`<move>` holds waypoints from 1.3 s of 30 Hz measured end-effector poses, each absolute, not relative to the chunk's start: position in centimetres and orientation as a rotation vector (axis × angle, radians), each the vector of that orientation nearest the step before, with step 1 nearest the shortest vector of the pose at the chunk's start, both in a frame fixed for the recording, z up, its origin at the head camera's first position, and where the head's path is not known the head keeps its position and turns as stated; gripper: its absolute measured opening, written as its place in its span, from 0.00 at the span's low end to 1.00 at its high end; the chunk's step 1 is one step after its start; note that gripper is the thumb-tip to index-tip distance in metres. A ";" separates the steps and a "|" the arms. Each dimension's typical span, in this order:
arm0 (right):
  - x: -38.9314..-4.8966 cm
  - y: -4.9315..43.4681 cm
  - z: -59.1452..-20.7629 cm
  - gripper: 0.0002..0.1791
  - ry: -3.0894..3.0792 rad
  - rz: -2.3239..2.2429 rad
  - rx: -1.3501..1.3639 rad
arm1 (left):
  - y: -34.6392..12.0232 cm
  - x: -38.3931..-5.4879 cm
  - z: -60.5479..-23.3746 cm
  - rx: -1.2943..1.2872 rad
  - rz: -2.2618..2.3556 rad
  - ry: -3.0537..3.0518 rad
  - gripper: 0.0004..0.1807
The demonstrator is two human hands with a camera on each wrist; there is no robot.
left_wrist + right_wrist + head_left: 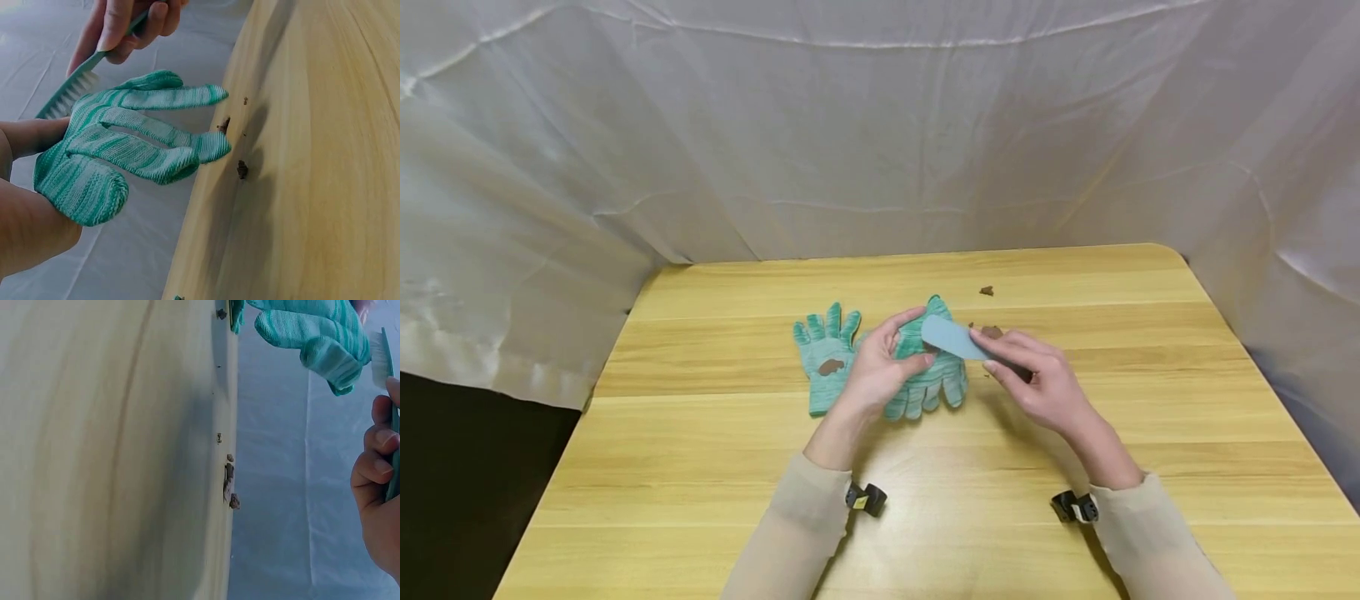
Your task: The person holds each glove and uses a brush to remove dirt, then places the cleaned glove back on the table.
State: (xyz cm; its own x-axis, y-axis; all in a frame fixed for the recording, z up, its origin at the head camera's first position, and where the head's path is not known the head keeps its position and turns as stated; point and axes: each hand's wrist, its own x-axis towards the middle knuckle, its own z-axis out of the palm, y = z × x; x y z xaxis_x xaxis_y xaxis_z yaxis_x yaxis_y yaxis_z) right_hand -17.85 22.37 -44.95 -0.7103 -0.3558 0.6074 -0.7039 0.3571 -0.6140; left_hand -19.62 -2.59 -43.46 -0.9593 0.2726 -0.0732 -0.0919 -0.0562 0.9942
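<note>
My left hand [880, 367] pinches a green striped knit glove [137, 137] between thumb and fingers, raised above the table with the glove's fingers hanging toward me. The right hand [1037, 375] grips a brush [953, 337] by its handle. In the left wrist view, its white bristles [72, 94] are right at the glove's surface, close to my left fingertips. To the left, a matching glove [827, 392] lies flat on the table, fingers pointing away, with a brown patch [831, 367] on its palm.
Dark brown crumbs lie on the wooden table [700, 467]: one clump [987, 291] toward the far edge, other bits [229, 481] to the right of the raised glove. A pale curtain [865, 133] hangs behind the table and along its sides.
</note>
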 end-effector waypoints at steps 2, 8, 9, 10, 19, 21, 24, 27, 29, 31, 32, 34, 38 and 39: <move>-17.9 22.3 -45.0 0.29 -2.240 1.268 0.921 | -2.6 -19.6 -43.4 0.203 2.108 1.950 0.39; -18.1 22.4 -45.0 0.28 -2.202 1.173 0.899 | -2.7 -19.4 -43.2 0.210 2.113 1.894 0.39; -18.2 22.4 -45.1 0.28 -2.193 1.149 0.902 | -2.6 -19.3 -43.2 0.213 2.120 1.886 0.39; -18.2 22.3 -45.1 0.28 -2.184 1.126 0.905 | -2.6 -19.3 -43.2 0.214 2.119 1.885 0.39; -18.4 22.2 -45.1 0.26 -2.147 1.045 0.886 | -2.2 -19.1 -43.2 0.193 2.102 1.880 0.40; -18.4 22.2 -45.1 0.26 -2.152 1.052 0.874 | -2.2 -19.2 -43.2 0.187 2.099 1.882 0.40; -18.2 22.3 -45.0 0.26 -2.161 1.112 0.856 | -2.2 -19.2 -43.2 0.189 2.099 1.880 0.39; -18.0 22.3 -44.8 0.26 -2.154 1.219 0.850 | -2.3 -19.2 -43.3 0.201 2.107 1.875 0.39; -17.9 22.2 -44.7 0.26 -2.146 1.267 0.869 | -2.2 -19.3 -43.4 0.205 2.113 1.871 0.39; -17.9 22.1 -44.6 0.27 -2.142 1.274 0.909 | -2.2 -19.3 -43.3 0.213 2.118 1.868 0.39; -17.9 22.0 -44.7 0.27 -2.147 1.261 0.924 | -2.2 -19.3 -43.4 0.220 2.124 1.865 0.39; -17.9 21.9 -44.7 0.28 -2.160 1.225 0.945 | -2.2 -19.3 -43.4 0.228 2.123 1.870 0.40; -18.0 22.0 -44.9 0.29 -2.190 1.146 0.906 | -2.2 -19.3 -43.4 0.233 2.112 1.895 0.40; -18.0 22.1 -44.9 0.28 -2.198 1.130 0.893 | -2.2 -19.3 -43.4 0.227 2.106 1.902 0.40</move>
